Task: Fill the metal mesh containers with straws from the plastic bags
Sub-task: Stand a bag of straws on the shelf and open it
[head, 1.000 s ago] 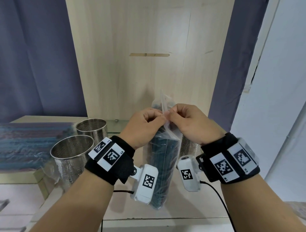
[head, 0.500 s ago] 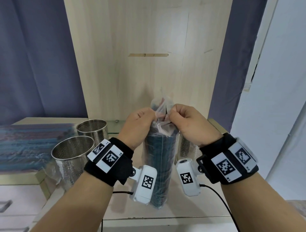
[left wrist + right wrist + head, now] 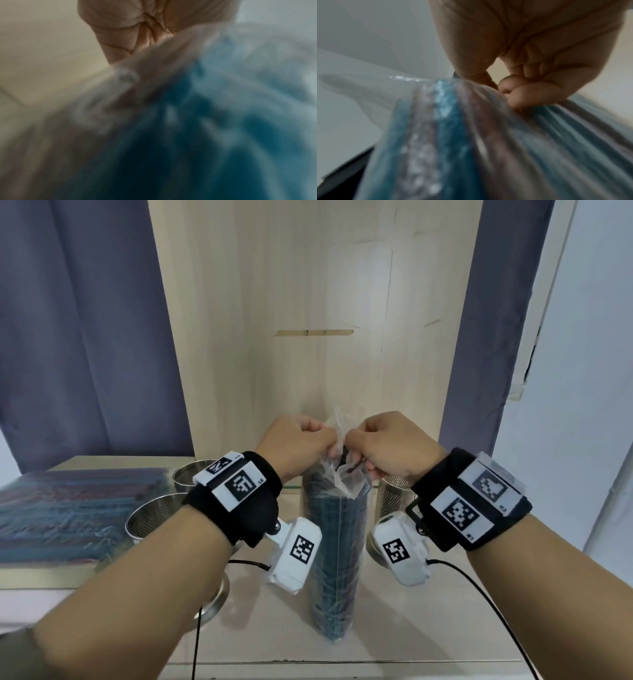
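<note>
Pale wood runs under everything: a shelf top [image 3: 394, 642] in front and a tall panel [image 3: 308, 285] behind. Nearest, a clear plastic bag [image 3: 337, 559] of dark teal straws [image 3: 329, 583] stands upright on its end, probably so the straws stay bundled while the top is worked. Above it the left hand [image 3: 299, 445] and right hand [image 3: 390, 445] are both clenched on the bag's crumpled mouth, each pinching 1 side, apparently to pull it open. Wrist views are blurred, so the exact finger grip is hard to confirm. Left of the bag, 2 mesh containers [image 3: 154, 517] stand open-mouthed; another [image 3: 394, 499] sits right, just behind. Further left lies a flat pile of bagged straws [image 3: 61, 508]; purple curtains [image 3: 85, 320] hang beyond.
</note>
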Demonstrator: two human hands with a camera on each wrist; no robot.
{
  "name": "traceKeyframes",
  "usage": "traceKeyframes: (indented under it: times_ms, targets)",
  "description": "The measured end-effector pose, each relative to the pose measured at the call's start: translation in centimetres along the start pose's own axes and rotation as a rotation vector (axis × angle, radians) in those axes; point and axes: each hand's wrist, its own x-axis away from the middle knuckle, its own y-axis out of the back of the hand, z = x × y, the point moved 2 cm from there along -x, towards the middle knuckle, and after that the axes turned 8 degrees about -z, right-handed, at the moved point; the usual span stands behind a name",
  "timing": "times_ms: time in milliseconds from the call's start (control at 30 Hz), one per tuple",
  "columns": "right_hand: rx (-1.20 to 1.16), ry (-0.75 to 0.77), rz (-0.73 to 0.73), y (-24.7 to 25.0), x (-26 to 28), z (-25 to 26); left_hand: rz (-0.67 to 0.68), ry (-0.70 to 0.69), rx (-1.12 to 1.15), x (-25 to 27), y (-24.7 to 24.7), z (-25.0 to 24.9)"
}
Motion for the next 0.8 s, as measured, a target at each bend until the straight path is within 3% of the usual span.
traceKeyframes:
  times_ms: [200, 267, 333, 433, 500, 633, 800]
  targets:
    - [-0.322, -0.072, -0.130, -0.4, 0.8, -0.8, -0.225, -0.102, 0.023, 0.1, -0.1, 0.9]
    - [-0.305, 0.003, -0.123, -0.5, 1.1, -0.8, -0.192, -0.148, -0.013, 0.2, -0.3, 0.9]
    - [-0.242, 0.061, -0.079, -0.5, 0.9, -0.8, -0.077, -0.208, -0.153, 0.2, -0.3, 0.3]
    - [-0.188, 0.048, -0.020, -0.5, 0.6, -0.9, 0.060, -0.292, -0.331, 0.4, -0.1, -1.1]
    - [-0.196, 0.018, -0.044, -0.4, 0.5, -1.0, 0.048, -0.271, -0.412, 0.4, 0.2, -1.3]
    - [-0.282, -0.008, -0.113, -0.5, 0.8, -1.6, -0.120, -0.251, -0.583, 0.6, 0.6, -1.1]
    - [-0.297, 0.079, -0.153, -0.6, 0.4, -2.6, -0.009, -0.175, -0.472, 0.6, 1.0, -0.7]
